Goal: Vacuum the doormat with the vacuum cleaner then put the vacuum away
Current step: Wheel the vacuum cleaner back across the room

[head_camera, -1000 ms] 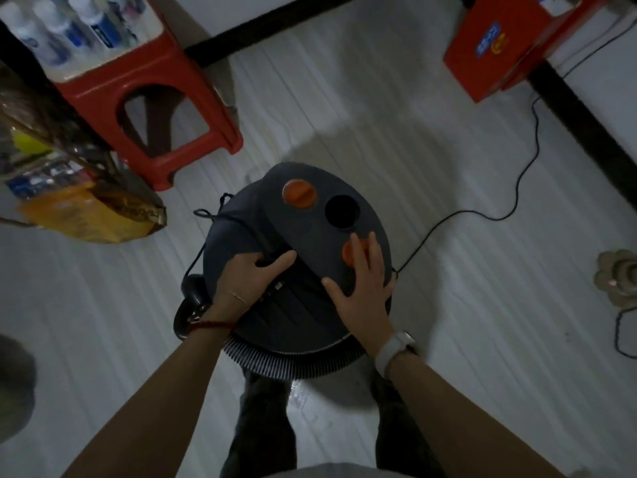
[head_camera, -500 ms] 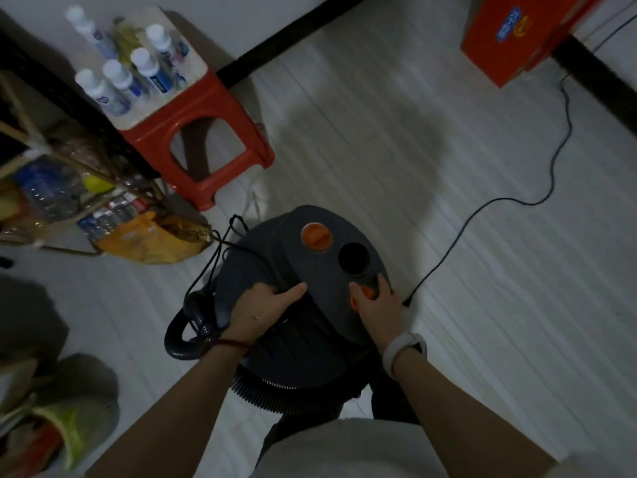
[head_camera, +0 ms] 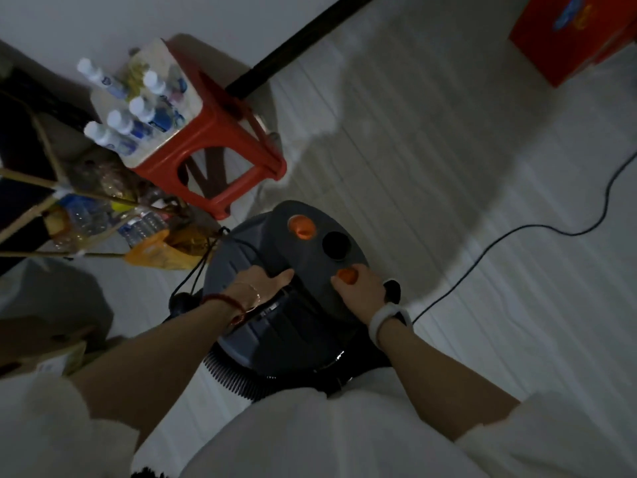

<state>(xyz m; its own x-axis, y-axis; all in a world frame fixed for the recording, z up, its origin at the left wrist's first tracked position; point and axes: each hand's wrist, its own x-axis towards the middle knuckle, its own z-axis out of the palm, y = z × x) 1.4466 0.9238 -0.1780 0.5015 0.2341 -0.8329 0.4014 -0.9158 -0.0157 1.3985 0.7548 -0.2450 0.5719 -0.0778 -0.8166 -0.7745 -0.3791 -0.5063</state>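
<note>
The vacuum cleaner [head_camera: 275, 326] is a dark grey round canister on the pale floor right below me. It has two orange knobs and a black hole on top. My left hand [head_camera: 262, 284] is curled over the handle in the middle of its lid. My right hand [head_camera: 362, 291] grips the right side of the lid, with the thumb beside the nearer orange knob [head_camera: 346, 276]. A ribbed hose [head_camera: 234, 374] loops around the near side. The black power cord [head_camera: 517, 232] trails off to the right across the floor. No doormat is in view.
A red stool [head_camera: 220, 150] carrying several bottles [head_camera: 134, 112] stands just beyond the vacuum on the left. A rack with bags and an orange bag [head_camera: 158, 253] is at the left. A red box [head_camera: 579, 32] sits at the top right, and a black baseboard [head_camera: 296, 39] runs along the wall.
The vacuum now sits nearer the red stool and the rack. My right hand went from lying flat on the lid to gripping its right edge. My left hand stays on the handle.
</note>
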